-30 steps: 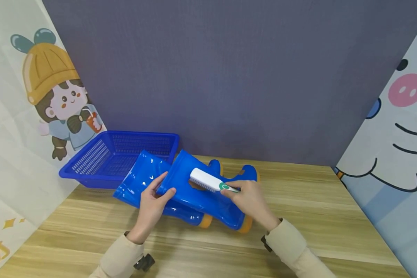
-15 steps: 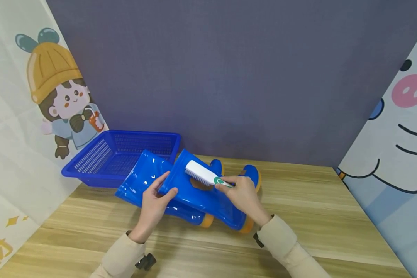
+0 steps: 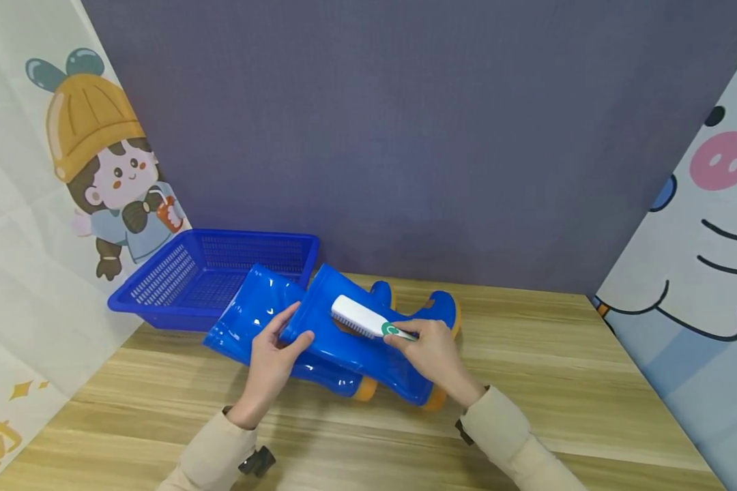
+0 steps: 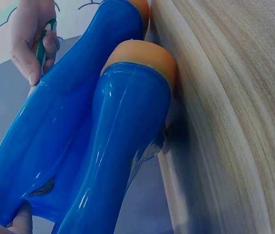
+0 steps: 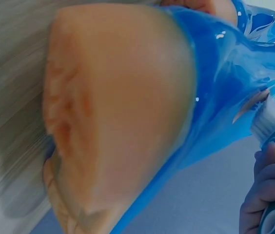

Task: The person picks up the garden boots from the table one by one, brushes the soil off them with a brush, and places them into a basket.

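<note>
Two blue rain boots with orange soles lie side by side in the head view. My left hand [image 3: 270, 361] grips the nearer boot [image 3: 338, 344] by its top edge, thumb on the outside. The other boot [image 3: 252, 314] lies to its left, partly beneath it. My right hand [image 3: 432, 351] holds the handle of a white brush [image 3: 357, 316] with a green mark. Its bristles face down against the boot's shaft, over a brown patch. In the right wrist view, the orange sole [image 5: 123, 97] fills the foreground, and the brush [image 5: 268, 119] meets the shaft behind it.
A blue plastic basket [image 3: 153, 315] stands behind the boots at the left, its right side close to the boot tops. The wooden table [image 3: 546, 382] runs back to a grey panel [image 3: 405, 150]. Cartoon-printed sheets [image 3: 31, 273] hang at both sides.
The brush went up and left along the boot's shaft, then came slightly back down and right, with my right hand. My left hand keeps its grip on the boot.
</note>
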Tool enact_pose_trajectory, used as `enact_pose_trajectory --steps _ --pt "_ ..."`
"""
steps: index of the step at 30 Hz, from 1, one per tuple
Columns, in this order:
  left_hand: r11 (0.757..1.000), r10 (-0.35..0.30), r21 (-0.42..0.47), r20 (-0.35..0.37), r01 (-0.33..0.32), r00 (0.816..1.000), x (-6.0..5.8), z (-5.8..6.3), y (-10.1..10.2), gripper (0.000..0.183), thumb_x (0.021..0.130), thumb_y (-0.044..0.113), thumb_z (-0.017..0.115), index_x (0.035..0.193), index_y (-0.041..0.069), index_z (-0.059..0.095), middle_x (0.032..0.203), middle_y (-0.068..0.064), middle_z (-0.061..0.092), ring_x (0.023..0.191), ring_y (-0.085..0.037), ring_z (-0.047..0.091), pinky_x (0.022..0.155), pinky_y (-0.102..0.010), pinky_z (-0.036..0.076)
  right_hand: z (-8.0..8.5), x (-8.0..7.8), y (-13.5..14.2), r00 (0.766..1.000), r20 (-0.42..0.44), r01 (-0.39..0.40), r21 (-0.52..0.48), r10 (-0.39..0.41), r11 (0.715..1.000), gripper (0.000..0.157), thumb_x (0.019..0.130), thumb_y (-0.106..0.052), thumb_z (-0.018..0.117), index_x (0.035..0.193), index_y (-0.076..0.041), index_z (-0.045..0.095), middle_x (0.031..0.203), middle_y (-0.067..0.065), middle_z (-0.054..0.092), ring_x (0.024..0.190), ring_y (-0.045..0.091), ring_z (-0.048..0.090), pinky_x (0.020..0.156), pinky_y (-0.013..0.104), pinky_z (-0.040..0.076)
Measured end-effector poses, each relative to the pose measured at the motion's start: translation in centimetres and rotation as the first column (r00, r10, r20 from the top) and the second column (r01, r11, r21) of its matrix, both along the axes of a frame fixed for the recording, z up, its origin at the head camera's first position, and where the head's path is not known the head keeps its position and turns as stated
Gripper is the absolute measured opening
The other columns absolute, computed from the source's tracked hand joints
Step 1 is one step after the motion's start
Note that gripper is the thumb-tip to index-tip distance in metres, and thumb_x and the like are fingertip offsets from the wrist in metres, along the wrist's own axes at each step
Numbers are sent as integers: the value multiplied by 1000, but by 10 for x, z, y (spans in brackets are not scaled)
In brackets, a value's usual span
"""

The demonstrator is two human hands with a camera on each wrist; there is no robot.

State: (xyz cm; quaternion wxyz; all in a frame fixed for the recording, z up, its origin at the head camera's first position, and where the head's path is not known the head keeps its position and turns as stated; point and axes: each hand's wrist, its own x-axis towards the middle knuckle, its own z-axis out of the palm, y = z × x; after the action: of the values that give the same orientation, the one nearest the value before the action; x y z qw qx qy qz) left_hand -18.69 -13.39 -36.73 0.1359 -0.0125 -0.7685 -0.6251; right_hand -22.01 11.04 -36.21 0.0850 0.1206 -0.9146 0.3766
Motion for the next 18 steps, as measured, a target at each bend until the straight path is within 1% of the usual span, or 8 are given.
enact_pose_trajectory --steps 2,6,12,18 --pt "1000 4 -8 -2 -4 1000 0 0 -1 53 84 16 67 134 15 47 141 -6 42 121 -18 45 80 -9 43 0 2 3 1000 0 -3 15 3 1000 27 78 -30 72 101 -15 73 94 3 70 57 8 51 46 21 35" --pt "1000 6 -16 -4 -6 1000 1 -1 -2 53 85 18 66 134 16 47 142 -5 40 122 -16 44 79 -9 43 1 4 7 1000 4 -12 30 12 999 26 78 -29 72 100 -14 73 95 4 70 58 8 52 47 21 36" --pt "1000 1 -16 -1 -1 1000 1 -2 -2 53 85 18 66 134 15 46 143 -6 39 124 -18 42 79 -9 42 2 9 13 1000 0 -7 60 7 998 27 78 -28 73 100 -13 73 96 5 70 59 8 51 45 21 34" --pt "1000 -13 1 -4 13 1000 1 -3 -2 54 85 19 66 135 15 45 143 -6 39 127 -19 40 83 -10 42 3 11 20 999 40 3 15 -4 1000 26 78 -26 73 100 -13 73 95 4 69 60 10 52 49 22 39"
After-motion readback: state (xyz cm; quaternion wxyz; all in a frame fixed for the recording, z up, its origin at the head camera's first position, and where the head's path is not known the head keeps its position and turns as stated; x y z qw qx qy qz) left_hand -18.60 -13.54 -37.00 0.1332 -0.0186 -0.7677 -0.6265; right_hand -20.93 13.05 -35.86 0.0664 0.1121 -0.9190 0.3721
